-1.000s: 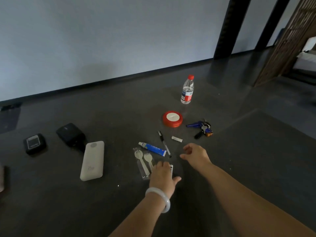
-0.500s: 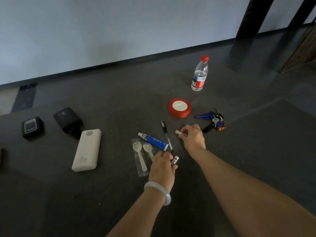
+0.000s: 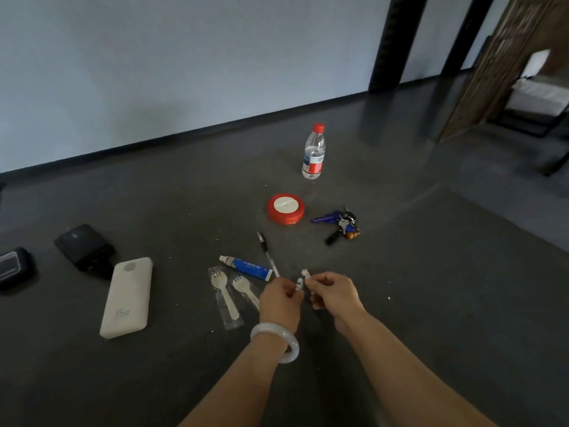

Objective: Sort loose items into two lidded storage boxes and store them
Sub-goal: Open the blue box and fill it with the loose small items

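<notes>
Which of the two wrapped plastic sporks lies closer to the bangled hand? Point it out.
The right spork, its handle reaching the left hand; the other spork lies farther off, toward the power bank.

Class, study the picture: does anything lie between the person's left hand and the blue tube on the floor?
Nothing visible does. The left hand is right beside the blue tube, only bare floor between. The wrapped spoons and pen lie to either side. The hand's fingers, though, pinch a small white item.
</notes>
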### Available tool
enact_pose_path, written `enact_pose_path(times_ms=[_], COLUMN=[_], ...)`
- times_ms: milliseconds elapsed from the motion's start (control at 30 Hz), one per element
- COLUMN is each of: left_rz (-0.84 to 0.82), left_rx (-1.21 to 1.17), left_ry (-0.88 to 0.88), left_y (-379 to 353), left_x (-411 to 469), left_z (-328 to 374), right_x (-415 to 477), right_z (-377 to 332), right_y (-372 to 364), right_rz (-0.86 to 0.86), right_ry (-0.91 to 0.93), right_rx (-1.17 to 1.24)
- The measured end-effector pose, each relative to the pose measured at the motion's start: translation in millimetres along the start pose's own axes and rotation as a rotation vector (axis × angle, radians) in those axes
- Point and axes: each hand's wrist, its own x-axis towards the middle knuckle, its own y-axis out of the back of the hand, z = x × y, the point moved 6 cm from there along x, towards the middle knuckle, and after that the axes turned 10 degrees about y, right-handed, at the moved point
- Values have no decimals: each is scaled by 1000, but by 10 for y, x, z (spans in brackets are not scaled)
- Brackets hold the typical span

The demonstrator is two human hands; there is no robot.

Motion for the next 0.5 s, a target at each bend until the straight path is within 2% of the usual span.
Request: enact_pose_path(times_ms=[133,300,433,500], left_rz=[-104,-303,-477,-534], left_rx=[-105,-348,-376,-364], left_ry=[-4,-31,-93,-146], left_y=[-148,-443,-775,-940], left_x=[-122,-402,-766,-1001], left_z=[88,266,522,690], right_x=[-267,-571,-916,-1115], right_z=[-47,-100,-80,-49], right_y=[155,597,1086,1383], right_rz=[61,179,309,392], right_ry=[25,89,107,120], right_rx=[35,93,131,59])
